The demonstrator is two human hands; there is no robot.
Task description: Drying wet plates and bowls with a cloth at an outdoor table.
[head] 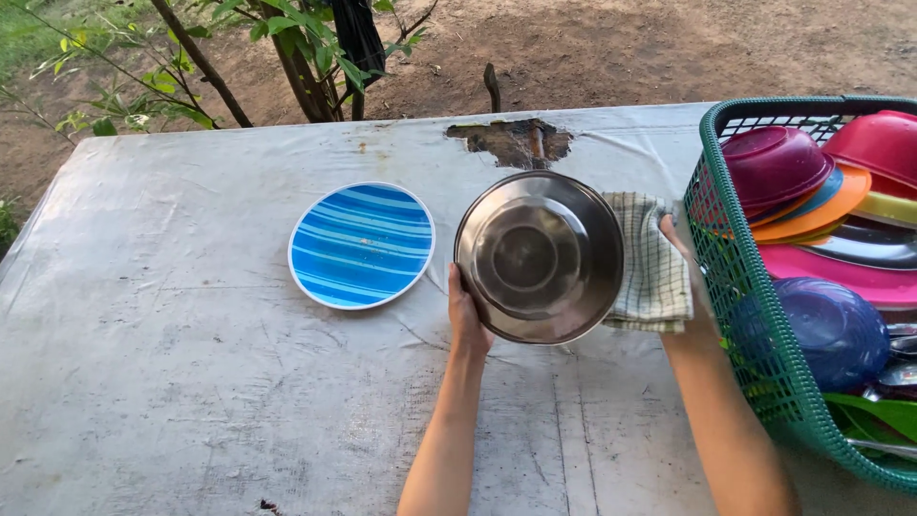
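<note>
Steel bowl was held tilted above the bench, gripped at its near-left rim by the left hand; a checked cloth was clasped by the right hand against its right side; the one-handed rim grip could likely slip under rubbing.

Packages, labels, signs, screens: we find none anywhere in this view, on the desk or beyond it.

Left hand grips the steel bowl at its 8 o'clock rim; right hand presses a checked cloth at 3 o'clock. Striped blue plate at 9 o'clock; green basket of coloured dishes at 3 o'clock.
</note>
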